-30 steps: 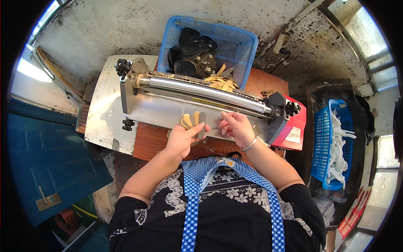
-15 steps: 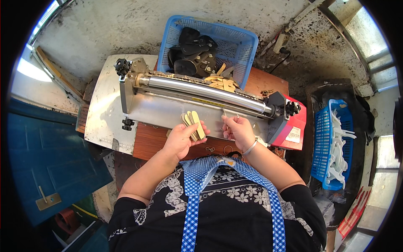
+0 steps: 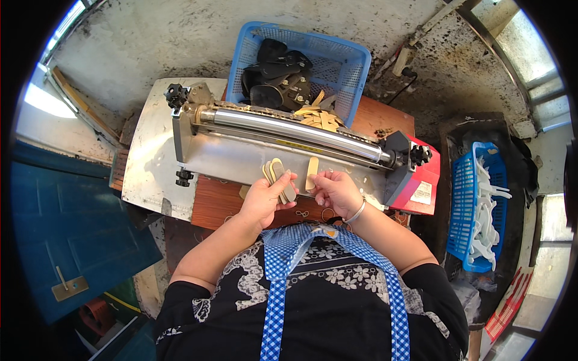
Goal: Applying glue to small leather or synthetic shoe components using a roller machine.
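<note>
Head view: my left hand (image 3: 263, 201) grips a fanned stack of flat, tan, oval-ended strips (image 3: 278, 177). My right hand (image 3: 338, 191) pinches one matching strip (image 3: 312, 172) upright on the machine's metal tray, just before the polished steel roller (image 3: 295, 130). Behind the roller stands a blue plastic mesh basket (image 3: 346, 66).

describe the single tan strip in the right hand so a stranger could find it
Start at the long shiny steel roller across the bench machine. Just below its middle, the right hand pinches one flat tan rounded strip, standing upright alone. The left hand beside it holds a fanned bunch of tan strips instead.
</note>
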The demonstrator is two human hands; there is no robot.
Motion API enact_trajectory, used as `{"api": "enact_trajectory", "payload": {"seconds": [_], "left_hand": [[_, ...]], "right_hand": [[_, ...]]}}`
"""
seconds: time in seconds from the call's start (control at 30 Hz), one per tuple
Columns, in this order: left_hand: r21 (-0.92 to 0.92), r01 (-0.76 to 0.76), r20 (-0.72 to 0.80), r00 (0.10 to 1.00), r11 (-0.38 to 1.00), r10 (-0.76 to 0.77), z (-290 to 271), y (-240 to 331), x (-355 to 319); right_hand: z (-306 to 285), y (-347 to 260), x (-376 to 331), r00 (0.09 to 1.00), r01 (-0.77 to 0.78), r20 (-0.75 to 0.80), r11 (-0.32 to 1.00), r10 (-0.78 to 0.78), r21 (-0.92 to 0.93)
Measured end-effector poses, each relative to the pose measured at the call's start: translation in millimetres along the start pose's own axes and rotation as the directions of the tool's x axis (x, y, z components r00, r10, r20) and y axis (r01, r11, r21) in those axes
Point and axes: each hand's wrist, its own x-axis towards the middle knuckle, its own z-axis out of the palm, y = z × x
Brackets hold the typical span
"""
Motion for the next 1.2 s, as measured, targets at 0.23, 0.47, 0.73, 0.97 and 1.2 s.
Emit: {"api": "enact_trajectory", "payload": {"seconds": [0.23, 0.47, 0.73, 0.97, 1.2], "left_hand": [[-0.098, -0.069, 0.062, 0.995, 0.993, 0.075, 2, -2, 1], [-0.043, 0.008, -0.016, 1.0, 0.999, -0.008, 3, 1, 0], [-0.047, -0.047, 0.095, 0.994, 0.998, 0.052, -3, -1, 3], [0.115, -0.031, 0.11, 0.994, 0.993, 0.019, 3, -3, 1], [-0.087, -0.047, 0.126, 0.99, 0.995, 0.058, -4, -9, 6]], "right_hand": [[5, -1, 2, 0.99, 0.079, -0.11, 0.994, -0.087, -0.07], [18, 1, -9, 0.968, 0.191, -0.121, 0.956, -0.222, -0.222], [-1, 4, 9, 0.92, 0.209, -0.339, 0.978, -0.198, -0.006], [19, 10, -4, 0.97, 0.237, -0.006, 0.943, -0.245, -0.233], [-12, -2, 13, 0.964, 0.055, -0.264, 0.987, -0.014, 0.15]]}}
